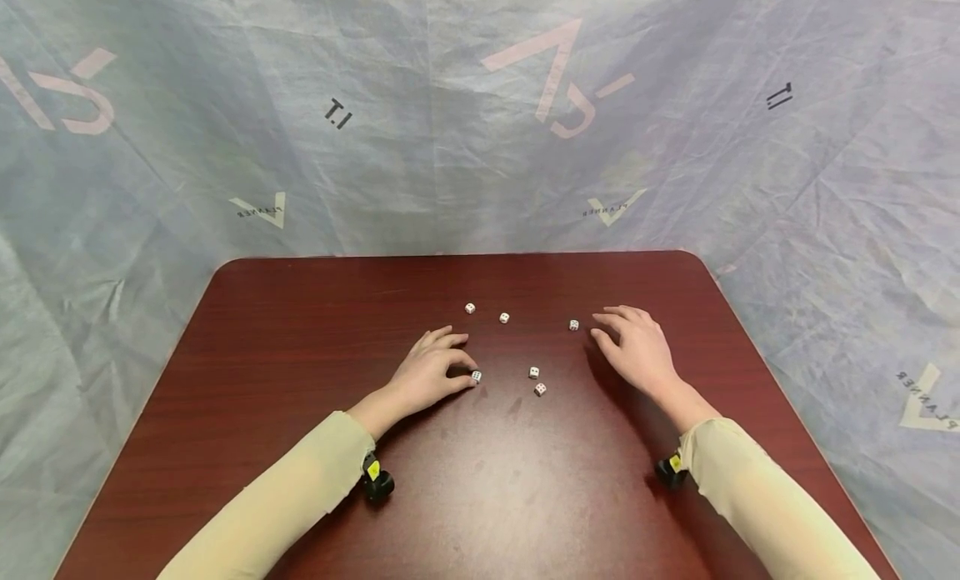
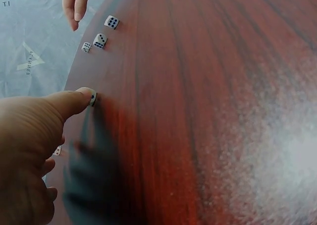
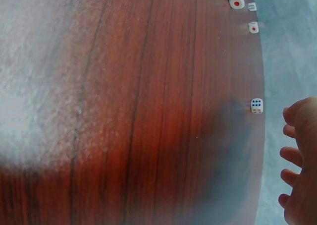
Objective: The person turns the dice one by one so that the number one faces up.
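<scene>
In the head view my left hand pinches a small white die between thumb and index finger, low over the table. The left wrist view shows the thumb against this die, most of which it hides. My right hand hovers at the right with fingers loosely bent, holding nothing. Just left of its fingertips, apart from them, is another die, which the right wrist view shows with blue pips. Two dice, one just behind the other, lie between the hands.
Farther back on the dark red wooden table lie two more dice, one at the left and one a little right of it. Grey printed cloth hangs behind the table and along both sides.
</scene>
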`<state>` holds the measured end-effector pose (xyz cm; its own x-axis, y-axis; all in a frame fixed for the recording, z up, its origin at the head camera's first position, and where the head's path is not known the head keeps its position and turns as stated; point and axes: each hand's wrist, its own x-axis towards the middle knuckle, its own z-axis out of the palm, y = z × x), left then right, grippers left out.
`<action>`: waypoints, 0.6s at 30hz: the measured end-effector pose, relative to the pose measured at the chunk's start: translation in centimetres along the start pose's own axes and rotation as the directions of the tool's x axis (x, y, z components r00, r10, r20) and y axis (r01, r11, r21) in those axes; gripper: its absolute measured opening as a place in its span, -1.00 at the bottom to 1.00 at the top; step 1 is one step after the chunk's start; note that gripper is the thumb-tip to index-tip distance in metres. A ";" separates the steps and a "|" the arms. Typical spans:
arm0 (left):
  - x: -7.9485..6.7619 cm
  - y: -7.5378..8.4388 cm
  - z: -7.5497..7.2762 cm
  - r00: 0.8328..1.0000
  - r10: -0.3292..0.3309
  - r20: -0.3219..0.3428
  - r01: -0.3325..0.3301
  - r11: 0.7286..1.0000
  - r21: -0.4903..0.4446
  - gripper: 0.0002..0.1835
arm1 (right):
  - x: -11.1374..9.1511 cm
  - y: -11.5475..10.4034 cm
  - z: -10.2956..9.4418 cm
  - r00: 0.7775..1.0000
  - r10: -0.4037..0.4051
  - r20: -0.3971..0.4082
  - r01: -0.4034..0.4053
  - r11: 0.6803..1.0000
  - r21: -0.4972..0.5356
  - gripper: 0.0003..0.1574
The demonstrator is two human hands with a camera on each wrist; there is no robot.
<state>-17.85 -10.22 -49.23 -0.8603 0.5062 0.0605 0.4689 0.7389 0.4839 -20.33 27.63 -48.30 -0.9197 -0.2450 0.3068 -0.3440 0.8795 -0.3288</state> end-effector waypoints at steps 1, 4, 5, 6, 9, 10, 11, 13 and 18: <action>0.0 0.0 0.0 1.000 0.000 -0.002 0.000 1.000 -0.001 -0.78 | 0.0 0.0 0.0 1.000 0.006 0.002 -0.006 1.000 0.005 -0.55; 0.1 0.0 0.2 1.000 -0.002 -0.006 0.002 1.000 0.000 -0.79 | 0.2 0.1 0.1 1.000 0.024 0.008 -0.024 1.000 0.017 -0.55; 0.1 -0.1 0.3 1.000 -0.001 -0.007 0.001 1.000 -0.001 -0.80 | 0.2 0.1 0.1 1.000 0.029 0.011 -0.030 0.999 0.021 -0.54; 0.1 -0.1 0.3 1.000 0.000 -0.009 0.000 1.000 -0.002 -0.80 | 0.3 0.1 0.2 0.999 0.035 0.013 -0.035 0.999 0.024 -0.54; 0.1 -0.2 0.5 1.000 0.004 -0.012 -0.004 1.000 -0.004 -0.83 | 0.5 0.2 0.2 0.999 0.045 0.022 -0.045 0.998 0.033 -0.54; 0.1 -0.2 0.5 1.000 0.006 -0.014 -0.006 1.000 -0.005 -0.83 | 0.6 0.2 0.2 0.998 0.049 0.025 -0.050 0.998 0.037 -0.54; 0.1 -0.2 0.6 1.000 0.008 -0.017 -0.008 1.000 -0.007 -0.84 | 0.7 0.3 0.3 0.998 0.054 0.028 -0.055 0.998 0.040 -0.54; 0.2 -0.2 0.6 1.000 0.010 -0.021 -0.010 1.000 -0.006 -0.85 | 0.9 0.3 0.3 0.997 0.061 0.037 -0.063 0.997 0.047 -0.53; 0.2 -0.1 0.7 1.000 0.009 -0.027 -0.009 1.000 0.000 -0.86 | 1.5 0.4 0.6 0.995 0.074 0.066 -0.077 0.995 0.056 -0.51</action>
<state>-17.97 -9.88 -49.90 -0.8609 0.5011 0.0884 0.4770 0.7342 0.4832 -21.96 27.31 -48.53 -0.9530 -0.2058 0.2222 -0.2817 0.8718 -0.4008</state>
